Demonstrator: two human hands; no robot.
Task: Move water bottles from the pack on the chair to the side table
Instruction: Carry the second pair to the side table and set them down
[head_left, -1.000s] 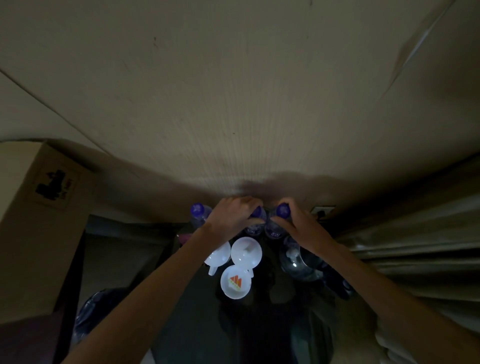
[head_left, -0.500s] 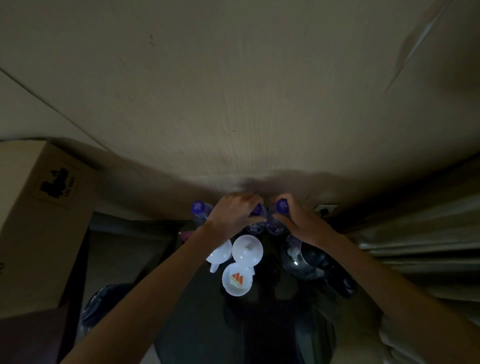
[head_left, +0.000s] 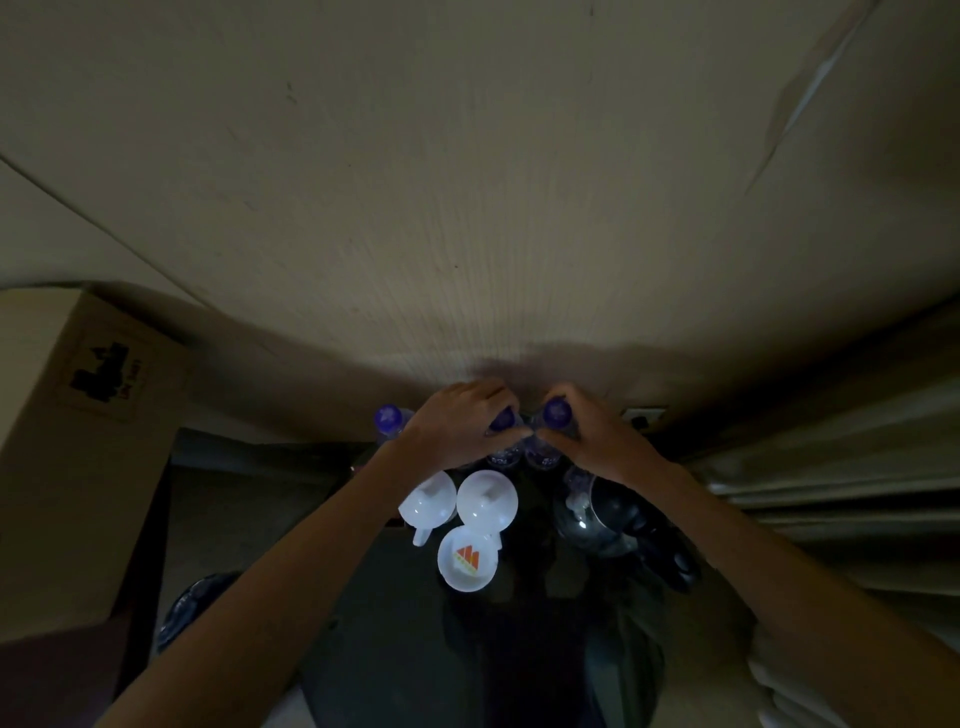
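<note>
Three clear water bottles with purple caps stand at the far edge of the dark round side table (head_left: 395, 649), against the wall. My left hand (head_left: 457, 426) is wrapped around the neck of the middle bottle (head_left: 503, 423). My right hand (head_left: 592, 441) grips the right bottle (head_left: 557, 413) just below its cap. The two held bottles stand side by side and touch. A third bottle (head_left: 388, 417) stands free to the left of my left hand. The pack and the chair are out of view.
Two upturned white cups (head_left: 428, 501) (head_left: 487, 501) and a white saucer with an orange logo (head_left: 469, 558) sit just nearer than the bottles. A shiny dark kettle (head_left: 602, 514) stands at the right. A cardboard box (head_left: 67, 441) is at the left, curtains (head_left: 841, 467) at the right.
Both hands have stayed on the two bottles at the wall and shifted them very slightly; the view has tilted a little. The third bottle has not moved.
</note>
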